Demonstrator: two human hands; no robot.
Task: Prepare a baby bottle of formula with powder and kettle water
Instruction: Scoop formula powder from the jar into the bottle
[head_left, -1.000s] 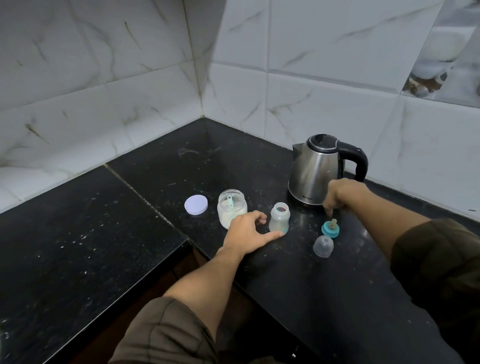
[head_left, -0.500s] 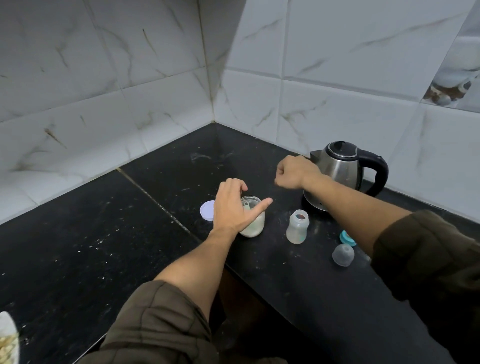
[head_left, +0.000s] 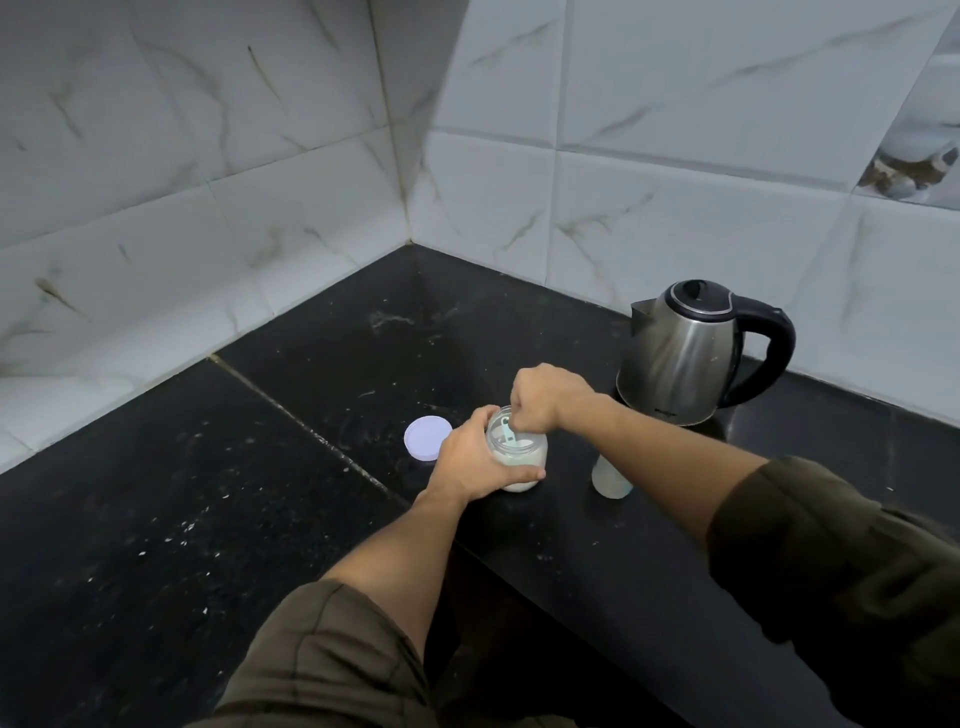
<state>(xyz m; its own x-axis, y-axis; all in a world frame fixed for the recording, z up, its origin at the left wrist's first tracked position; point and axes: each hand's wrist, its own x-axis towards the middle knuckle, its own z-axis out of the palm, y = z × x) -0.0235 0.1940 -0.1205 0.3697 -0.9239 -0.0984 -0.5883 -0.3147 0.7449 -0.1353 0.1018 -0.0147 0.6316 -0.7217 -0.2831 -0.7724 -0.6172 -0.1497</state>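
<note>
Steadying the clear glass powder jar (head_left: 522, 460) on the black speckled stone counter (head_left: 597, 561), my left hand (head_left: 475, 462) was wrapped around its near side, fingers pressed to the glass. My right hand (head_left: 543, 397) reached into the open mouth from above, fingertips pinched on the handle of the pale green plastic scoop (head_left: 508, 434), whose bowl sat down in the white powder. The jar's round white lid (head_left: 427, 437) lay flat just beside the jar, to its left. The small translucent baby bottle (head_left: 612, 480) stood upright to the jar's right, its upper part hidden behind my right forearm, so its open neck could not be confirmed. The stainless steel kettle with black handle (head_left: 685, 358) stood behind, lid closed, apart from both. In my judgement the step in hand was drawing the first measure of powder. Done well, it called for the jar to be held firm against the counter, the scoop filled and levelled against the inner rim, then carried low and flat across to the bottle's narrow neck. A heaped or tilted scoop risked spilling powder on the counter.
</note>
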